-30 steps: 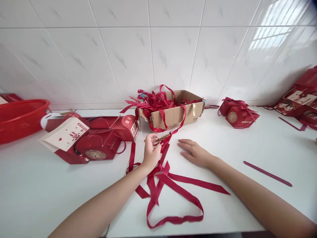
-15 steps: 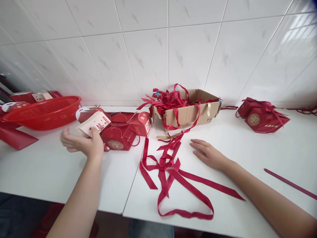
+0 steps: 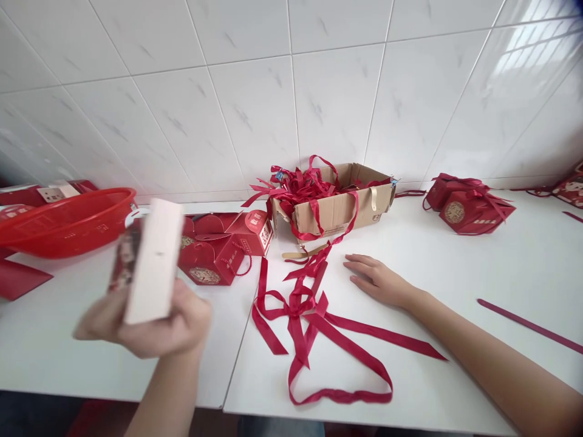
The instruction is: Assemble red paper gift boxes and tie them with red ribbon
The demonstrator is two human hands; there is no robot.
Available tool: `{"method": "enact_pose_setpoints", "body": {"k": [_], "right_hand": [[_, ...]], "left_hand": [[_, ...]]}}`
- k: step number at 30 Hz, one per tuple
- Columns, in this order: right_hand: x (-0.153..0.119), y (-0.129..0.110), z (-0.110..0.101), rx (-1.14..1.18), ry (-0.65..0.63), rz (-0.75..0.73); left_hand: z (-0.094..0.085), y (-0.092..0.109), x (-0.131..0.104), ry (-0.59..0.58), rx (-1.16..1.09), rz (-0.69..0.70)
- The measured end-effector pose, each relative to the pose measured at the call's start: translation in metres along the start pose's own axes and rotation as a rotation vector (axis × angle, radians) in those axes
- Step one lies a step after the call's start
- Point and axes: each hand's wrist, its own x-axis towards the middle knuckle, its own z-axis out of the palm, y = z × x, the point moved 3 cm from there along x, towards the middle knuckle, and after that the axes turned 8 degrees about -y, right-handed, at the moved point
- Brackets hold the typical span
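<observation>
My left hand (image 3: 155, 321) grips a small white box (image 3: 157, 261) held upright above the table, its pale narrow side facing me; a patterned red face shows at its left, blurred. My right hand (image 3: 380, 282) lies flat on the white table with fingers spread, holding nothing. Between the hands, dark red ribbons (image 3: 341, 340) lie loosely with a bow (image 3: 298, 302) among them. Right behind my left hand stand red gift boxes (image 3: 209, 264) with gold emblems and a rope handle.
A cardboard box (image 3: 341, 215) full of red ribbon stands by the tiled wall. At the left is a red plastic basin (image 3: 77, 224). Two ribbon-tied red boxes (image 3: 476, 209) sit back right, and a ribbon strip (image 3: 528, 325) lies at the right.
My left hand has lifted the white box off the red boxes, brought it nearer and turned it upright. My right hand stays flat. The view has shifted slightly.
</observation>
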Motion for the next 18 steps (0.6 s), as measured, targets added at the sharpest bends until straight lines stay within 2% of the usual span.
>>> {"method": "enact_pose_setpoints", "body": {"k": [1, 2, 3, 4, 6, 9, 12, 15, 18], "right_hand": [[0.000, 0.000, 0.000, 0.000, 0.000, -0.002], [0.000, 0.000, 0.000, 0.000, 0.000, -0.005], [0.000, 0.000, 0.000, 0.000, 0.000, -0.008], [0.000, 0.000, 0.000, 0.001, -0.001, -0.012], [0.000, 0.002, 0.001, 0.013, 0.008, -0.012], [-0.003, 0.003, 0.002, 0.045, 0.041, 0.026], [-0.010, -0.006, -0.003, 0.120, 0.177, -0.001], [-0.019, -0.032, -0.015, 0.170, 0.371, -0.248], [-0.026, -0.060, -0.020, 0.124, 0.459, -0.493]], "left_hand": [[-0.001, 0.027, -0.006, 0.099, 0.064, 0.241], [0.003, 0.052, -0.013, 0.067, 0.042, 0.443], [0.007, 0.074, -0.018, 0.002, -0.073, 0.554], [0.016, 0.091, -0.023, -0.151, -0.173, 0.592], [0.031, 0.115, -0.031, -0.362, -0.340, 0.585], [0.048, 0.121, -0.038, -0.559, -0.538, 0.427], [0.056, 0.109, -0.040, -0.613, -0.598, 0.237], [0.055, 0.099, -0.039, -0.544, -0.604, 0.153], [0.053, 0.100, -0.038, -0.503, -0.566, 0.213]]}}
